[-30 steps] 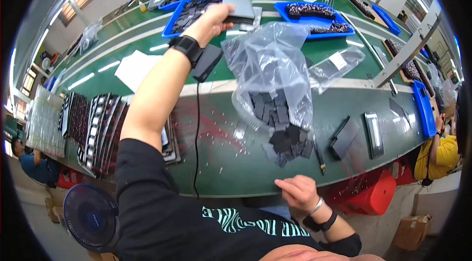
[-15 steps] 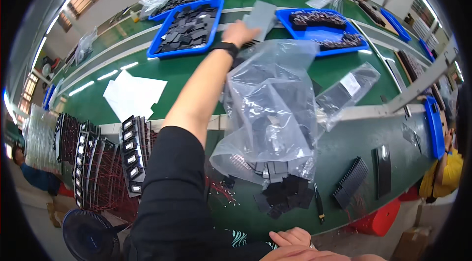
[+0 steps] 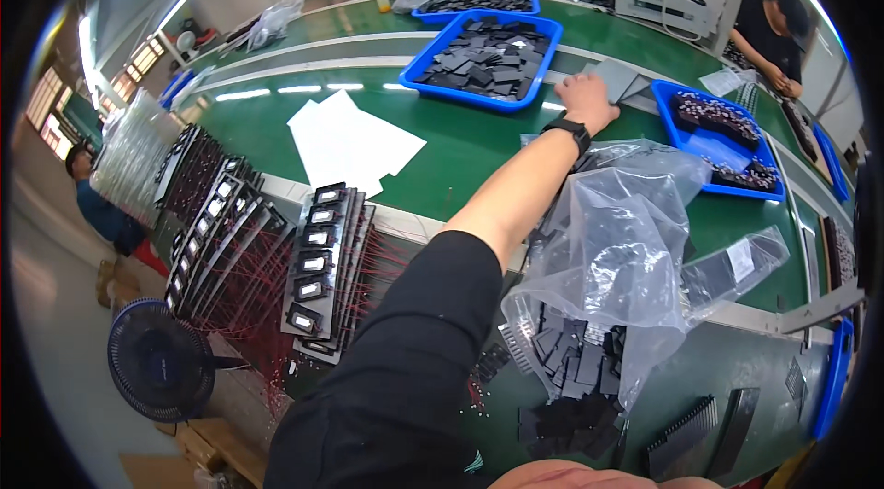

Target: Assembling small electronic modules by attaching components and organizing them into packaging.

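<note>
My left hand (image 3: 587, 100), a dark watch on its wrist, reaches across the bench to a smooth grey sheet (image 3: 619, 76) between two blue trays. Its fingers are bent and closed at the sheet's near edge; their tips are partly hidden. Left of the hand stands a blue tray (image 3: 414, 88) heaped with black flat pieces (image 3: 483, 61). Below the forearm, a large clear plastic bag (image 3: 617, 231) lies with its mouth toward me, black rectangular pieces (image 3: 575, 360) spilling from it onto a dark pile (image 3: 571, 424). My right hand is out of view.
At right, another blue tray (image 3: 723, 157) holds rows of dark parts. White paper (image 3: 354, 139) lies left of my arm, beside racks of wired black modules (image 3: 318, 268). A fan (image 3: 161, 360) stands at lower left. A co-worker (image 3: 773, 42) sits at far right.
The view has swung left, so the bench appears shifted right. The grey sheet lies lower and shows less of its face. My right hand has gone from the lower edge.
</note>
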Action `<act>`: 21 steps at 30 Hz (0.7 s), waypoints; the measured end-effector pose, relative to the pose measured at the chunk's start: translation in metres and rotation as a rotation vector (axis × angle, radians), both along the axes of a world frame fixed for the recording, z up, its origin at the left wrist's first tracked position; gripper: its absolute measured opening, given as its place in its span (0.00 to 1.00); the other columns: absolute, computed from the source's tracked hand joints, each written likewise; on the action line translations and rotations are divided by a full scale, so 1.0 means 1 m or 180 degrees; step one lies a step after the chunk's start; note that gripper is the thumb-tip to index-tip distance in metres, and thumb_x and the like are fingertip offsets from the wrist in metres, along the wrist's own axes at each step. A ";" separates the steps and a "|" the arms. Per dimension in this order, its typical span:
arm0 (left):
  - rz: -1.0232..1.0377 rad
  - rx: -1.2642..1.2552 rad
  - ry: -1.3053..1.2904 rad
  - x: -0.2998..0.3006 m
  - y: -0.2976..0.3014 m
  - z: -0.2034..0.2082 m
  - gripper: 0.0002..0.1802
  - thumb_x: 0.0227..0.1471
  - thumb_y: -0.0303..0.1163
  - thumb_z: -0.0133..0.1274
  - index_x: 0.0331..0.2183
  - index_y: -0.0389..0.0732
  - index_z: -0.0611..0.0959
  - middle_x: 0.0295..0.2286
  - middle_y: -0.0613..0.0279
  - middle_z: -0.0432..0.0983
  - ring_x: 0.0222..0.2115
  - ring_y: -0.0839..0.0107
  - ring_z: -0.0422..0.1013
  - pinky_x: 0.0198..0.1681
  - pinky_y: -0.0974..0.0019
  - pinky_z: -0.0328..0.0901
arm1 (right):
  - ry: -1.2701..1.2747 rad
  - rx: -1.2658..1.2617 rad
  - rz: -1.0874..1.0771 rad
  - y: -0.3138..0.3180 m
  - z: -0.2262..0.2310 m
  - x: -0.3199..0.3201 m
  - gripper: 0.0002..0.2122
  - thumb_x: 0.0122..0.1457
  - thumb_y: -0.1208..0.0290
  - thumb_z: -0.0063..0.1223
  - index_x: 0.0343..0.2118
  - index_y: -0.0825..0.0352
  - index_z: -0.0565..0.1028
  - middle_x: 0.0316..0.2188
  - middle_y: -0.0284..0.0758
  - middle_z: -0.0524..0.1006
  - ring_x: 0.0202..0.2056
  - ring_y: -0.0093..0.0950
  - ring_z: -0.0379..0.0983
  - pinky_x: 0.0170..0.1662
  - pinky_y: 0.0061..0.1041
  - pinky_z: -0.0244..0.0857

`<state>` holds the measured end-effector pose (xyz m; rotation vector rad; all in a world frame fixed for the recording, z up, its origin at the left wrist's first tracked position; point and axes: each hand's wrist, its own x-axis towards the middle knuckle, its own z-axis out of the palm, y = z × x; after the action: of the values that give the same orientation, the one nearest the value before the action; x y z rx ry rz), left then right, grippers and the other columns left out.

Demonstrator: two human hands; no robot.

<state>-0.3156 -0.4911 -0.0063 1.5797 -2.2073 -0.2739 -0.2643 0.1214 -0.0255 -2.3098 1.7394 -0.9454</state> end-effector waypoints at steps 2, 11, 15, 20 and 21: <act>0.0200 -0.0119 0.0043 0.006 -0.019 -0.002 0.48 0.38 0.53 0.67 0.57 0.37 0.71 0.54 0.44 0.70 0.58 0.47 0.64 0.59 0.45 0.60 | 0.0018 -0.0038 -0.0066 0.003 -0.002 0.000 0.15 0.53 0.72 0.61 0.45 0.69 0.81 0.31 0.38 0.79 0.26 0.30 0.74 0.28 0.29 0.67; 0.0605 -0.1153 0.0316 0.036 -0.038 -0.026 0.40 0.39 0.52 0.67 0.49 0.35 0.78 0.55 0.44 0.71 0.57 0.46 0.65 0.56 0.41 0.61 | 0.0036 -0.0308 -0.0039 0.017 -0.024 0.020 0.13 0.52 0.70 0.58 0.41 0.64 0.83 0.28 0.32 0.79 0.21 0.28 0.72 0.24 0.27 0.64; -0.1074 -0.0288 -0.0004 0.039 -0.025 0.039 0.24 0.47 0.55 0.60 0.27 0.41 0.87 0.25 0.53 0.83 0.28 0.58 0.78 0.33 0.53 0.70 | -0.0056 -0.0526 0.0185 0.008 -0.022 0.017 0.16 0.50 0.73 0.61 0.44 0.64 0.82 0.27 0.29 0.77 0.23 0.26 0.71 0.26 0.24 0.66; -0.1932 -0.0469 -0.0851 0.154 -0.008 0.110 0.23 0.51 0.43 0.57 0.42 0.34 0.83 0.40 0.44 0.79 0.42 0.51 0.75 0.45 0.54 0.68 | -0.0116 -0.0775 -0.0150 -0.025 -0.018 0.015 0.18 0.51 0.74 0.61 0.47 0.64 0.81 0.26 0.28 0.75 0.23 0.26 0.71 0.28 0.24 0.67; -0.2016 -0.0237 -0.0999 0.163 -0.017 0.119 0.24 0.50 0.43 0.58 0.43 0.34 0.83 0.43 0.42 0.78 0.46 0.50 0.73 0.49 0.54 0.67 | -0.0225 -0.0881 -0.0115 -0.027 -0.020 0.015 0.18 0.51 0.76 0.60 0.47 0.64 0.80 0.26 0.28 0.75 0.22 0.27 0.70 0.27 0.24 0.67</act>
<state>-0.1527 -0.5082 0.1130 0.8877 -2.8836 -0.1206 -0.2496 0.0949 -0.0457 -2.3748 1.7237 -1.3339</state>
